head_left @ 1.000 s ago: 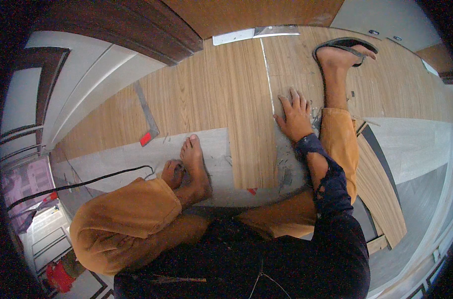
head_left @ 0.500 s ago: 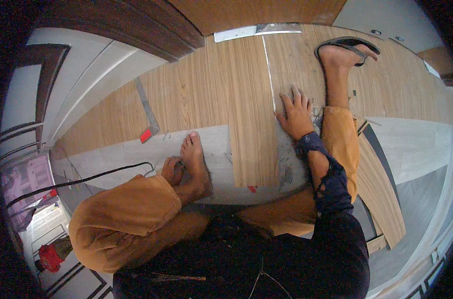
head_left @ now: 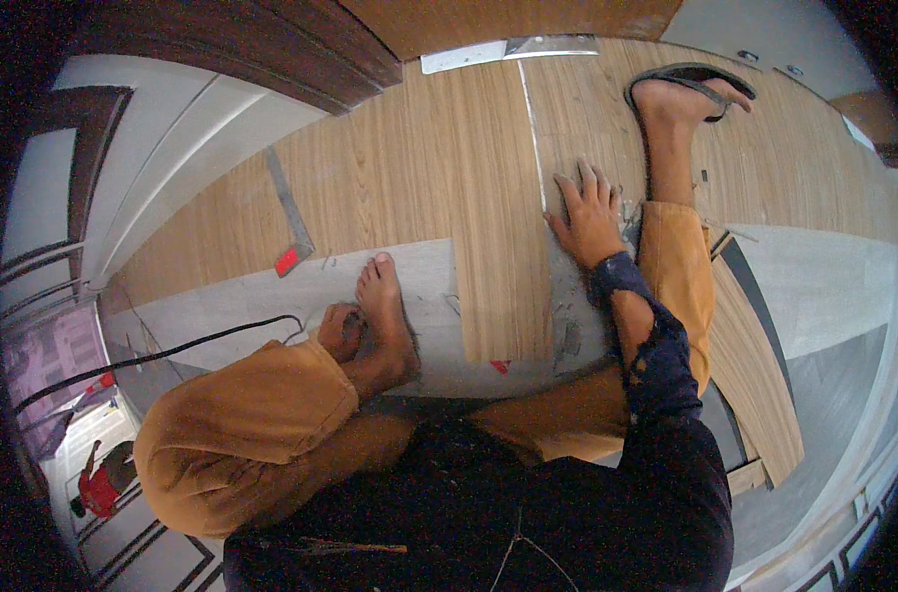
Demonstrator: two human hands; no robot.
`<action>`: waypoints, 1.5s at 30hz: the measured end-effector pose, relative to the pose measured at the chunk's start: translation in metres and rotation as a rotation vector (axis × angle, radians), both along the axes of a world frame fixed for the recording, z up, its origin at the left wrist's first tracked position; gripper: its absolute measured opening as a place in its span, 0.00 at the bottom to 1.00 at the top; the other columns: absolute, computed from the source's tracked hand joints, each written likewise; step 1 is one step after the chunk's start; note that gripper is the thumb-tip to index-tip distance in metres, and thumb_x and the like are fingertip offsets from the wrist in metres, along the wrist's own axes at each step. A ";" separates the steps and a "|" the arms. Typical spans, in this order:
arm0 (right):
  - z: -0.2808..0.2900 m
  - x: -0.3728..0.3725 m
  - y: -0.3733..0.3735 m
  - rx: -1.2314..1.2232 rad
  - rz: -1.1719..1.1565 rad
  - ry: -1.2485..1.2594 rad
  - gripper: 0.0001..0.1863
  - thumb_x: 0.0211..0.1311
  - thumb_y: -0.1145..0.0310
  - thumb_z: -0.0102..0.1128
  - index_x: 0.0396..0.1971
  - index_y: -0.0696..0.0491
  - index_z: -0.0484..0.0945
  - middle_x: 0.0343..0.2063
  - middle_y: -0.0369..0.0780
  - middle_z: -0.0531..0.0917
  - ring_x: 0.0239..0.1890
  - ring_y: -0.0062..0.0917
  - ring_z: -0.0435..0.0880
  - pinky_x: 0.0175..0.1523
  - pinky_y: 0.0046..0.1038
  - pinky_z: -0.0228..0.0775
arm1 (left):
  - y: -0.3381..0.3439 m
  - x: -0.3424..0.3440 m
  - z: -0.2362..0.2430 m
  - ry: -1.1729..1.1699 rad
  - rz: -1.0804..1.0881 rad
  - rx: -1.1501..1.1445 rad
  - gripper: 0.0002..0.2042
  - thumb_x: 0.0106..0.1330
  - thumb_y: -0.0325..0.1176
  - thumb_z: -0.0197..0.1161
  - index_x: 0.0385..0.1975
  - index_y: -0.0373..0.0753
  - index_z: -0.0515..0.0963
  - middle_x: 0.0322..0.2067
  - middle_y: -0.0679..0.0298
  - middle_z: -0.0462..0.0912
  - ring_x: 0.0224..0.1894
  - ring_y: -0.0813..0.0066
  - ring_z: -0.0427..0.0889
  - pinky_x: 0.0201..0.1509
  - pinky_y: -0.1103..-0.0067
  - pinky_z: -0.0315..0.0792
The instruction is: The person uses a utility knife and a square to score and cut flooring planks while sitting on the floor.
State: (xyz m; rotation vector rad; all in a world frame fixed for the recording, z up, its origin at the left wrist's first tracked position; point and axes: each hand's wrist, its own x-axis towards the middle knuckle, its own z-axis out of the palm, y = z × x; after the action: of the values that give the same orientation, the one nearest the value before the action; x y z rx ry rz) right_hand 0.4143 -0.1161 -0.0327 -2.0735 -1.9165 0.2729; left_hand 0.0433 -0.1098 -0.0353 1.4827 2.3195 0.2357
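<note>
My right hand (head_left: 589,217) lies open on the wood-look floor, fingers spread, close to a thin pale gap (head_left: 535,128) between planks. Beside it, a long wood-look plank (head_left: 503,296) reaches out over the grey floor, its near end loose. My left hand (head_left: 338,331) is down by my bare left foot (head_left: 382,306), partly behind my bent knee. Its fingers are curled; what they hold, if anything, I cannot make out. A black cord (head_left: 173,347) runs from the left edge to near this hand.
A flat grey strip with a red patch (head_left: 287,260) rests on the laid planks at left. Loose planks (head_left: 760,385) lie beside my right leg. A small red piece (head_left: 499,366) is by the plank's end. A person in red (head_left: 99,493) is far left.
The view has shifted slightly, while my hands and the planks hold their places. At far left, the person in red has changed posture, and an arm now shows.
</note>
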 end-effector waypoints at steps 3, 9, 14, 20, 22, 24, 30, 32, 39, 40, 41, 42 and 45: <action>0.000 0.003 0.000 -0.009 -0.009 0.002 0.34 0.58 0.54 0.68 0.65 0.45 0.70 0.71 0.51 0.61 0.72 0.53 0.57 0.71 0.60 0.49 | -0.003 -0.001 0.000 0.000 -0.001 -0.002 0.25 0.78 0.47 0.39 0.57 0.32 0.74 0.57 0.44 0.77 0.63 0.46 0.69 0.70 0.59 0.57; 0.006 0.000 0.001 -0.010 -0.005 0.010 0.33 0.59 0.54 0.67 0.64 0.45 0.70 0.71 0.51 0.61 0.71 0.53 0.58 0.71 0.61 0.48 | -0.001 0.000 -0.003 0.007 -0.006 -0.001 0.26 0.78 0.47 0.39 0.57 0.32 0.74 0.58 0.44 0.77 0.63 0.45 0.69 0.71 0.59 0.56; 0.003 0.002 0.001 -0.015 -0.014 0.003 0.33 0.59 0.53 0.67 0.65 0.45 0.70 0.70 0.51 0.61 0.71 0.53 0.58 0.71 0.60 0.48 | 0.002 0.008 -0.005 -0.003 -0.037 -0.015 0.26 0.78 0.48 0.39 0.58 0.31 0.74 0.58 0.44 0.76 0.63 0.45 0.69 0.71 0.59 0.56; 0.004 0.002 0.001 -0.010 -0.011 0.016 0.34 0.58 0.53 0.67 0.65 0.44 0.71 0.71 0.51 0.61 0.72 0.53 0.57 0.71 0.59 0.48 | 0.001 0.003 -0.002 0.007 -0.027 -0.011 0.26 0.78 0.48 0.39 0.58 0.31 0.74 0.58 0.44 0.76 0.64 0.45 0.69 0.71 0.59 0.55; 0.003 0.002 0.001 0.003 -0.012 0.015 0.34 0.58 0.53 0.68 0.64 0.44 0.71 0.71 0.51 0.61 0.72 0.53 0.57 0.71 0.60 0.49 | 0.002 0.003 -0.002 0.010 -0.030 -0.013 0.27 0.78 0.48 0.39 0.58 0.31 0.74 0.58 0.43 0.76 0.64 0.45 0.68 0.71 0.59 0.55; 0.004 0.000 0.001 -0.001 -0.004 0.009 0.34 0.57 0.53 0.68 0.65 0.44 0.71 0.71 0.52 0.61 0.72 0.53 0.57 0.71 0.60 0.49 | 0.002 0.001 0.000 0.011 -0.026 -0.013 0.27 0.78 0.48 0.39 0.58 0.31 0.74 0.58 0.43 0.76 0.64 0.45 0.68 0.71 0.59 0.55; 0.003 0.002 0.001 0.003 -0.012 0.008 0.35 0.57 0.54 0.69 0.65 0.45 0.71 0.71 0.52 0.61 0.72 0.53 0.57 0.70 0.60 0.49 | 0.006 0.004 0.002 0.016 -0.033 -0.023 0.27 0.78 0.49 0.38 0.58 0.31 0.74 0.59 0.43 0.76 0.64 0.45 0.68 0.72 0.59 0.54; 0.004 0.000 0.001 -0.002 -0.005 0.007 0.35 0.57 0.54 0.69 0.65 0.45 0.71 0.71 0.52 0.61 0.72 0.53 0.57 0.70 0.60 0.50 | 0.004 0.004 0.002 0.016 -0.031 -0.026 0.27 0.78 0.49 0.38 0.58 0.31 0.74 0.59 0.43 0.76 0.64 0.45 0.68 0.72 0.59 0.54; 0.006 0.001 0.001 -0.031 -0.007 -0.004 0.35 0.57 0.54 0.69 0.65 0.45 0.70 0.71 0.52 0.60 0.72 0.53 0.57 0.71 0.58 0.50 | 0.005 0.000 -0.005 0.013 -0.027 -0.015 0.30 0.77 0.52 0.38 0.58 0.30 0.74 0.60 0.43 0.75 0.65 0.44 0.67 0.71 0.58 0.55; 0.007 0.000 0.002 -0.033 -0.006 -0.007 0.35 0.57 0.54 0.69 0.65 0.45 0.70 0.71 0.52 0.60 0.72 0.53 0.57 0.71 0.58 0.49 | 0.005 -0.003 -0.005 0.016 -0.023 -0.008 0.31 0.77 0.54 0.38 0.58 0.30 0.74 0.61 0.43 0.75 0.65 0.44 0.67 0.71 0.58 0.55; 0.007 -0.001 0.002 -0.031 -0.005 -0.004 0.35 0.57 0.54 0.69 0.65 0.45 0.70 0.71 0.52 0.60 0.72 0.53 0.57 0.71 0.58 0.49 | 0.004 -0.005 -0.006 0.019 -0.019 -0.001 0.32 0.77 0.55 0.38 0.58 0.30 0.74 0.61 0.43 0.74 0.66 0.44 0.67 0.70 0.58 0.56; 0.006 0.000 0.001 -0.024 -0.006 0.006 0.35 0.57 0.55 0.69 0.65 0.45 0.70 0.71 0.52 0.60 0.72 0.53 0.57 0.71 0.58 0.49 | 0.003 -0.003 -0.007 0.017 -0.023 0.000 0.32 0.77 0.55 0.38 0.58 0.30 0.74 0.61 0.43 0.74 0.66 0.43 0.67 0.70 0.58 0.56; 0.006 0.001 0.001 -0.023 -0.008 0.010 0.35 0.57 0.55 0.69 0.65 0.45 0.71 0.71 0.52 0.60 0.72 0.53 0.57 0.71 0.59 0.49 | 0.003 -0.001 -0.009 0.004 -0.022 0.001 0.32 0.77 0.54 0.38 0.58 0.30 0.74 0.61 0.43 0.74 0.66 0.43 0.67 0.70 0.58 0.56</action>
State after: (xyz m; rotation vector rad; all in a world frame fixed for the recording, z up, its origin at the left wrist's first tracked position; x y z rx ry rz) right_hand 0.4155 -0.1151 -0.0269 -2.0898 -1.9081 0.3041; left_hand 0.0427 -0.1073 -0.0444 1.5093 2.3052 0.2287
